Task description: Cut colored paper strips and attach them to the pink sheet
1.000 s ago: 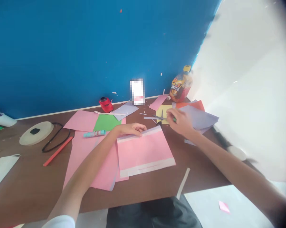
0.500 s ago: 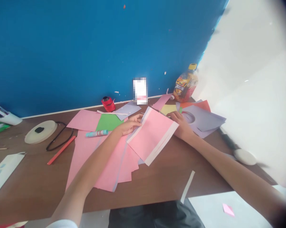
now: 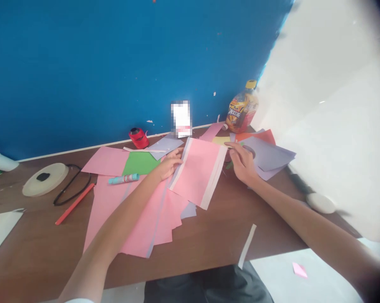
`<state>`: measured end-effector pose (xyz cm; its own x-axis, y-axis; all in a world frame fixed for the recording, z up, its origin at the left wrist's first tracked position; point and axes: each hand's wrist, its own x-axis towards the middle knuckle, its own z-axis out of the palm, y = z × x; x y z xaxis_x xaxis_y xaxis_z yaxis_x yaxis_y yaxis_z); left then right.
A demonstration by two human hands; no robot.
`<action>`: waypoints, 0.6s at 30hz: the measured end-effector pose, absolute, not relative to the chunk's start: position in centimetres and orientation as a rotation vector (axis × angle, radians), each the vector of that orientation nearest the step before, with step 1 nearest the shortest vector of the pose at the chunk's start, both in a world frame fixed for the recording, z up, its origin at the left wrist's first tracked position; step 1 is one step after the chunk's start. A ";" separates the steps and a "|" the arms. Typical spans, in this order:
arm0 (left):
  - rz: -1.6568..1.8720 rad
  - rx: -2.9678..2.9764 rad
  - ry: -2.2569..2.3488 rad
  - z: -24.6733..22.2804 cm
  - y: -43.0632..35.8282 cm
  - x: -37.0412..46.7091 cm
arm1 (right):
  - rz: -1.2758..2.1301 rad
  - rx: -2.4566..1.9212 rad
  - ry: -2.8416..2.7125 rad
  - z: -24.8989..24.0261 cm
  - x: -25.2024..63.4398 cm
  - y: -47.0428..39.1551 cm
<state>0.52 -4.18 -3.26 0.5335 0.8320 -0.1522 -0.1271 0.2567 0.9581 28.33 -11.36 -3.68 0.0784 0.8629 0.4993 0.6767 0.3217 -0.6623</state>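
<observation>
Paper (image 3: 198,170), pink with white bands (image 3: 215,179), tilts over the worktop (image 3: 209,244), its ten-o'clock edge pinched by the left hand (image 3: 171,165). The right hand (image 3: 243,164) meets its two-o'clock corner; whether it grips, I cannot tell. Beyond, at one o'clock, a plastic bottle (image 3: 252,110) carries blurred lettering.

Held sheet (image 3: 199,172): is being gripped at its left edge by the left hand (image 3: 170,165); its far right corner is being met by the right hand (image 3: 242,162).
Sheet pile (image 3: 142,230): is being crossed by the left forearm (image 3: 125,216).
Glue stick (image 3: 123,179): is being borne on the sheet pile.
Bottle (image 3: 242,112): is being stood behind the right hand.
Disc (image 3: 55,174): is being flanked on its right by the cord (image 3: 55,204).
Strip (image 3: 247,246): is being laid across the front edge of the table (image 3: 205,246).
</observation>
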 end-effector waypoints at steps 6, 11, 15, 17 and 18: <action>0.716 1.173 0.765 -3.4 -4.6 0.8 | 0.417 -1.384 -1.619 -3.8 27.3 -11.4; 0.636 1.274 0.748 -3.9 -4.5 0.4 | 0.570 -1.333 -1.576 -3.9 27.7 -10.9; 0.664 1.254 0.628 -3.1 -4.7 0.4 | 0.705 -1.293 -1.651 -3.9 27.9 -10.9; 0.717 1.217 0.605 -2.8 -4.8 0.5 | 0.801 -1.279 -1.723 -3.9 27.7 -11.1; 0.735 1.210 0.604 -2.7 -4.9 0.6 | 0.832 -1.279 -1.748 -3.8 27.6 -11.3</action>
